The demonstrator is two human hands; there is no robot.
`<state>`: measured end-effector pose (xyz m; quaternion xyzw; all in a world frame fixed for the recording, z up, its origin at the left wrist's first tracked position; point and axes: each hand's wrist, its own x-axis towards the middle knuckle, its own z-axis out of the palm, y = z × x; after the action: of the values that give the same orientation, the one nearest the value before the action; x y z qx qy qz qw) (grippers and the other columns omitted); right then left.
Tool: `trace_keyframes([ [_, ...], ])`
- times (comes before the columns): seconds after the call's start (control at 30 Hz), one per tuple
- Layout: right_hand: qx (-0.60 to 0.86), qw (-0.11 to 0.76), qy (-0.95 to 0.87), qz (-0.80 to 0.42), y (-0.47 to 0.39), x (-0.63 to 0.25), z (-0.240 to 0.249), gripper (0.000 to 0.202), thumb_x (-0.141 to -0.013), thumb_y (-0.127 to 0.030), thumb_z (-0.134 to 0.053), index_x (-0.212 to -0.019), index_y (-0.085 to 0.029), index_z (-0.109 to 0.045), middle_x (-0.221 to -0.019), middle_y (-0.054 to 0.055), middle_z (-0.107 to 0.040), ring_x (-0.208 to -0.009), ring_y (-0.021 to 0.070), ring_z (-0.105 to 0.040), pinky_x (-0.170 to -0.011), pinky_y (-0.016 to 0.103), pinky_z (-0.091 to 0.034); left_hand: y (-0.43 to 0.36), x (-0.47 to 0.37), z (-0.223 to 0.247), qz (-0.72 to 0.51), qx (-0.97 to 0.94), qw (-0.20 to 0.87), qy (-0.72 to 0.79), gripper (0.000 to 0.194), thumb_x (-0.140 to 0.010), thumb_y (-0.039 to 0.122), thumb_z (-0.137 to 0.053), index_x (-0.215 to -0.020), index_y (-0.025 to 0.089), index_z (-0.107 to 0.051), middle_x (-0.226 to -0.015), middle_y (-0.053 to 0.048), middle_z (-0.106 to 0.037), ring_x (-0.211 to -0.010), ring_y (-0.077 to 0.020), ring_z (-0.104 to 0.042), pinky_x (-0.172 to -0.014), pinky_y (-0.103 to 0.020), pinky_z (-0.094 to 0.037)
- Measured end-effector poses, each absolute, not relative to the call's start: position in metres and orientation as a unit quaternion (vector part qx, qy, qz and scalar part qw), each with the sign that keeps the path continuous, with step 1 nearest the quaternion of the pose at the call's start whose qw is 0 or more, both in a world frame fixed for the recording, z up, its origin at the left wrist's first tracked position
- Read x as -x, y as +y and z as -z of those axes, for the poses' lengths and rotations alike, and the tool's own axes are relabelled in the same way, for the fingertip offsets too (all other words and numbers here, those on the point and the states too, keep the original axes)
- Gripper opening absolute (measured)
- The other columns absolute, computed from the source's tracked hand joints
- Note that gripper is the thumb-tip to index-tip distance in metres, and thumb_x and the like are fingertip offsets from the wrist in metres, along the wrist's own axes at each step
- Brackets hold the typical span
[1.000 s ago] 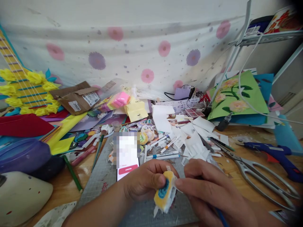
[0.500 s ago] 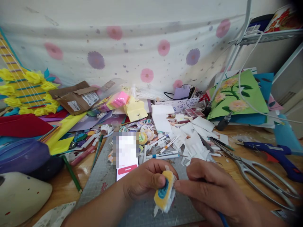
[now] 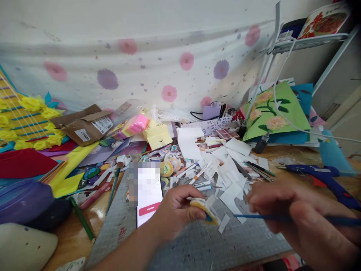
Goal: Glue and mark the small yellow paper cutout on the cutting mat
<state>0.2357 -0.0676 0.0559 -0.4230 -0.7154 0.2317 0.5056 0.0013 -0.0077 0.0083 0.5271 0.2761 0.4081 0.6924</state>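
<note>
My left hand (image 3: pixel 176 212) pinches a small padded craft piece (image 3: pixel 211 212), yellow with a blue middle and white, ragged tape-like edges. It is turned nearly edge-on, so its blue face is mostly hidden. A whitish strip (image 3: pixel 224 224) sticks out from its lower right. To the right, my right hand (image 3: pixel 307 222), smeared by motion, has its fingers curled round a thin blue stick (image 3: pixel 251 216). The stick's tip points left at the craft piece, a short gap away. Below both hands lies a grey cutting mat (image 3: pixel 180 248).
A lit phone (image 3: pixel 149 207) lies beside my left hand. Paper scraps (image 3: pixel 229 173), markers and cut-outs crowd the mat's back. On the right are a blue glue gun (image 3: pixel 313 171) and a metal shelf (image 3: pixel 310 43); a cardboard box (image 3: pixel 84 124) stands at back left.
My right hand has moved away from the craft piece to the right, and its blue stick now points left. My left hand has tilted the piece from face-on to nearly edge-on. The view has shifted.
</note>
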Motion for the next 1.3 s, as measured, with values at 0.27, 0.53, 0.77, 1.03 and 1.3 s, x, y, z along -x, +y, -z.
trace_keyframes([
  [0.27,0.447,0.429,-0.724,-0.305,-0.056,-0.213,-0.058,0.008,-0.078,-0.023,-0.059,-0.073,-0.023,-0.064,-0.062,0.000,-0.068,-0.055,0.0144,-0.063,-0.045,0.018,-0.048,-0.010,-0.002,-0.013,-0.433,-0.607,0.570,0.346,0.025,-0.062,0.035,-0.078,-0.075,0.016,-0.070,-0.071,-0.002,-0.062,-0.069,-0.0162,-0.056,-0.062,-0.025,-0.041],
  [0.53,0.458,0.418,-0.701,-0.353,-0.053,-0.208,-0.055,0.008,-0.077,-0.026,-0.062,-0.073,-0.020,-0.067,-0.067,0.002,-0.071,-0.060,0.0164,-0.066,-0.047,0.019,-0.051,-0.009,-0.001,-0.013,-0.430,-0.598,0.586,0.338,0.022,-0.061,0.032,-0.079,-0.074,0.017,-0.070,-0.069,-0.001,-0.062,-0.067,-0.0148,-0.056,-0.061,-0.024,-0.041],
  [0.77,0.446,0.376,-0.760,-0.287,-0.049,-0.209,-0.056,0.010,-0.080,-0.022,-0.061,-0.072,-0.021,-0.067,-0.066,0.000,-0.070,-0.056,0.0144,-0.064,-0.047,0.019,-0.050,-0.012,0.000,-0.013,-0.419,-0.591,0.591,0.354,0.025,-0.061,0.036,-0.078,-0.073,0.016,-0.068,-0.067,-0.001,-0.061,-0.063,-0.0138,-0.054,-0.057,-0.023,-0.040],
  [1.03,0.425,0.373,-0.783,-0.260,-0.047,-0.208,-0.064,0.010,-0.078,-0.016,-0.062,-0.072,-0.020,-0.068,-0.067,-0.001,-0.070,-0.060,0.0132,-0.065,-0.053,0.019,-0.049,-0.011,-0.001,-0.009,-0.396,-0.598,0.576,0.392,0.035,-0.060,0.045,-0.077,-0.074,0.015,-0.066,-0.067,-0.001,-0.059,-0.063,-0.0149,-0.052,-0.057,-0.025,-0.040],
  [1.3,0.440,0.343,-0.759,-0.335,-0.041,-0.209,-0.059,0.013,-0.080,-0.022,-0.059,-0.071,-0.018,-0.067,-0.066,0.001,-0.068,-0.061,0.0142,-0.062,-0.054,0.021,-0.046,-0.014,-0.004,-0.014,-0.382,-0.580,0.591,0.411,0.036,-0.059,0.046,-0.076,-0.072,0.014,-0.064,-0.063,-0.001,-0.058,-0.060,-0.0141,-0.050,-0.055,-0.024,-0.038],
])
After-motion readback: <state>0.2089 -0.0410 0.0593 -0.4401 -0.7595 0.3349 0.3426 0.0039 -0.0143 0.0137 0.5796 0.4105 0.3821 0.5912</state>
